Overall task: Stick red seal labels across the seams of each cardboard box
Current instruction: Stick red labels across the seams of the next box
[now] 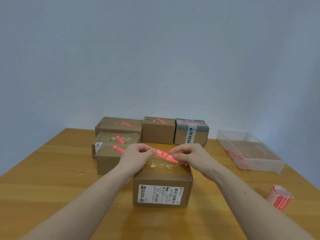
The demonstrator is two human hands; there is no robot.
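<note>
A cardboard box (162, 181) with a white shipping label on its near face stands in front of me on the wooden table (52, 179). Above its taped top seam I hold a red seal label (165, 154) stretched between both hands. My left hand (138, 155) pinches the label's left end and my right hand (186, 154) pinches its right end. Several other cardboard boxes behind carry red labels on their tops, such as the near-left box (107, 158) and the back-middle box (158, 130).
A clear plastic tray (249, 149) with red scraps inside sits at the right. A roll of red labels (280, 198) lies near the table's right edge. A box with green-printed tape (191, 133) stands at the back right.
</note>
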